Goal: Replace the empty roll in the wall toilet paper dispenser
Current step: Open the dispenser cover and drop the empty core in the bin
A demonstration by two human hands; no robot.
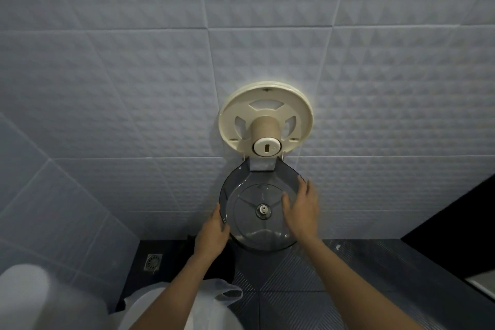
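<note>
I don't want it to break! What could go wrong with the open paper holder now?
1. The smoky plastic cover hangs from just its hinge, and the left hand and right hand both hold its rim; a hard tug might crack the hinge.
2. The empty cardboard core sits on the spindle; shutting the cover now would leave no paper.

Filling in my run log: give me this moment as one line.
cover: open, hanging down | left hand: holds cover rim | right hand: holds cover rim | core: empty, on spindle
</note>
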